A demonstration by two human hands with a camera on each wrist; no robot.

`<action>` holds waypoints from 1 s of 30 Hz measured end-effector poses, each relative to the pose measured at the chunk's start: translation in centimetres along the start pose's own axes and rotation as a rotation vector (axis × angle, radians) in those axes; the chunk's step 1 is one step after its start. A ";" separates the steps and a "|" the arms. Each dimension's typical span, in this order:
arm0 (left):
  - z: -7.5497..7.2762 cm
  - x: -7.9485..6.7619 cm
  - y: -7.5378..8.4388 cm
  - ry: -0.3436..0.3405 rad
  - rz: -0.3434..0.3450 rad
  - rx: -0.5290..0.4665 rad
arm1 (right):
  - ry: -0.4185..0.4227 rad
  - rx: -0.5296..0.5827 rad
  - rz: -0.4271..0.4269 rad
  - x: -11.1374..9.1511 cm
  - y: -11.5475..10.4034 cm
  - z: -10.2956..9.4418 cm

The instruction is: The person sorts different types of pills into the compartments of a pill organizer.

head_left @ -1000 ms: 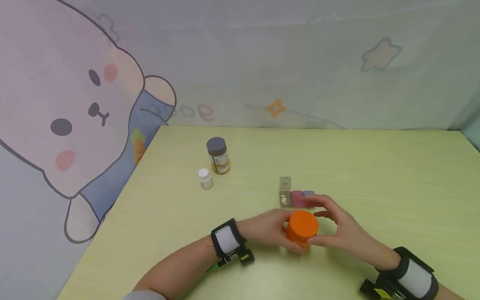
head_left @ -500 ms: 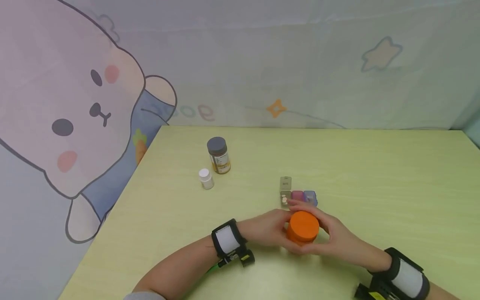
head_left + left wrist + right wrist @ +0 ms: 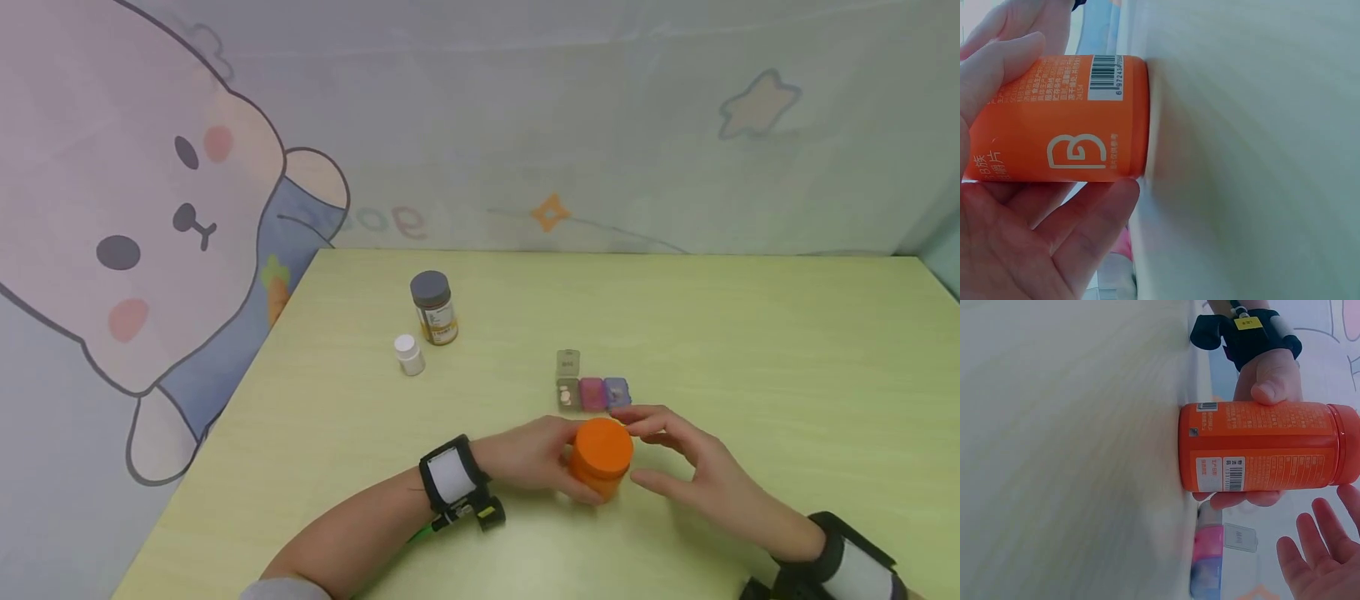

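An orange bottle (image 3: 602,454) with a screw cap stands upright on the table. My left hand (image 3: 531,454) grips its body from the left; in the left wrist view the thumb and fingers wrap round the printed label (image 3: 1079,147). My right hand (image 3: 701,462) is at the bottle's right side, its fingers apart and loosely bent, holding nothing. Its fingertips are near the cap (image 3: 1349,445); whether one touches it I cannot tell. Just behind the bottle lies a small pill organizer (image 3: 592,395) with grey, pink and blue compartments. The grey one's lid (image 3: 567,362) is raised, and white pills show inside.
A brown bottle with a dark grey cap (image 3: 434,307) stands at the left rear of the table (image 3: 750,350). Beside it is a small white bottle (image 3: 409,355). A printed cloth (image 3: 450,125) hangs along the table's back edge.
Half a second ago my right hand was round the orange cap; now its thumb has drawn away to the right. The left hand and the bottle stay in place.
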State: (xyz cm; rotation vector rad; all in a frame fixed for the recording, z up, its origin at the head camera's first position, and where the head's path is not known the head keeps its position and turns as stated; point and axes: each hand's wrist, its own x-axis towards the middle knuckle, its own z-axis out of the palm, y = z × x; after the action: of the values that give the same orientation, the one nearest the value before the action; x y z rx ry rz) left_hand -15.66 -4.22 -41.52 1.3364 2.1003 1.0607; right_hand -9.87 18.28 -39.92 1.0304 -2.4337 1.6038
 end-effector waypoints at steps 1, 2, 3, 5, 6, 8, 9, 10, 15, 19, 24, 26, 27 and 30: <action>0.0 0.0 -0.1 0.001 0.003 0.000 | 0.002 -0.012 0.001 0.3 0.2 0.0; 0.1 0.0 -0.2 -0.001 0.006 -0.001 | -0.003 -0.017 0.005 0.7 0.4 0.0; 0.1 0.1 -0.3 -0.001 0.010 -0.003 | -0.014 -0.018 0.011 1.0 0.5 0.0; 0.2 0.1 -0.4 -0.005 0.013 -0.012 | -0.050 -0.006 0.008 1.7 0.8 0.0; 0.2 0.2 -0.4 -0.008 0.012 -0.018 | -0.069 0.001 0.004 2.0 1.0 0.1; 0.2 0.2 -0.4 -0.013 0.015 -0.028 | -0.117 0.016 0.004 2.5 1.2 0.3; 0.1 0.3 -0.3 -0.014 0.016 -0.027 | -0.135 0.017 -0.010 2.7 1.2 0.5; 0.1 0.3 -0.2 -0.014 0.017 -0.031 | -0.147 0.020 -0.022 2.8 1.3 0.6; -0.1 0.2 0.1 -0.005 0.001 -0.021 | -0.118 0.013 -0.033 3.1 1.3 1.5; 0.0 0.1 0.2 0.011 -0.017 -0.029 | -0.047 -0.015 -0.011 3.1 1.0 2.0; 0.0 0.0 0.3 0.028 -0.024 -0.031 | -0.010 0.002 0.027 2.9 0.8 2.4; 0.0 0.0 0.4 0.033 -0.033 -0.017 | -0.015 0.014 0.038 2.8 0.7 2.5; 0.0 -0.1 0.4 0.035 -0.043 -0.009 | -0.023 0.015 0.037 2.7 0.6 2.6; -0.1 -0.5 0.6 0.042 -0.064 0.014 | -0.061 0.022 0.039 2.6 0.5 2.6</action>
State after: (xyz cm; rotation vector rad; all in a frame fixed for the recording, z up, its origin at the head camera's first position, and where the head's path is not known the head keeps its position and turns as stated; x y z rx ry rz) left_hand -15.14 -4.59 -41.06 1.2555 2.1699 1.0583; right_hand -11.40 14.92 -40.51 1.0571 -2.4962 1.6386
